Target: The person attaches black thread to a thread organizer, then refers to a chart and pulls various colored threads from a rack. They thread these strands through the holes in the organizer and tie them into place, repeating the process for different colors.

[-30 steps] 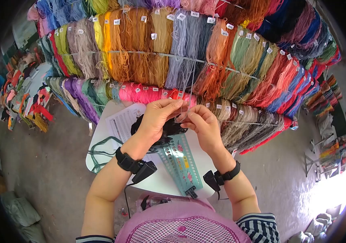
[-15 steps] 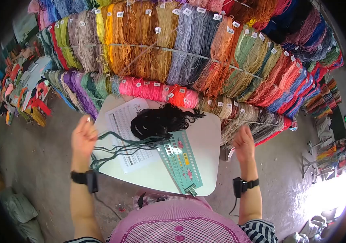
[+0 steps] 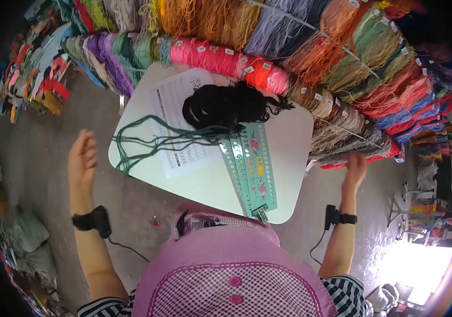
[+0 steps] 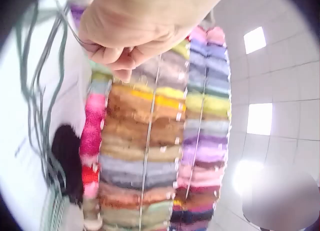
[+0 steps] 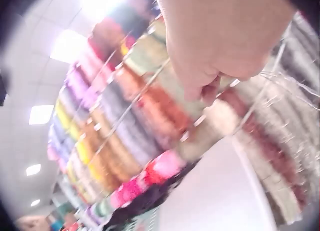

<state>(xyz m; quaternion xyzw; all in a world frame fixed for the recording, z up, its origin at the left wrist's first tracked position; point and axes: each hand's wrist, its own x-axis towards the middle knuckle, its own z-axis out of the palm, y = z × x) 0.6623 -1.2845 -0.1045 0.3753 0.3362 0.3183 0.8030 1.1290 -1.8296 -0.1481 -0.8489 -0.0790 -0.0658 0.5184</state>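
Observation:
In the head view my left hand [image 3: 82,161] is raised left of the white table [image 3: 292,174], its fingers curled. A thin grey thread [image 4: 73,32] runs to its fingers in the left wrist view. Off the table's right side, near the hanging skeins, is my right hand [image 3: 354,171], fingers bent inward. Fine pale threads [image 5: 295,85] trail from beside it in the right wrist view; its fingertips are partly hidden. On the table lie a black bundle of thread [image 3: 226,107], loose dark green strands [image 3: 149,141] and a green hole-punched card [image 3: 260,169] with printed flowers.
Behind the table rises a rack of labelled yarn skeins [image 3: 210,26] in many colours, with a pink roll-like row [image 3: 210,55] low at the table's edge. A printed sheet [image 3: 183,158] lies partly under the strands. Sacks [image 3: 33,232] stand on the floor at left.
My hands were together over the table, pinching a grey thread; they have swung wide apart to either side. The view has tilted down, so the table appears higher. The table things stayed put.

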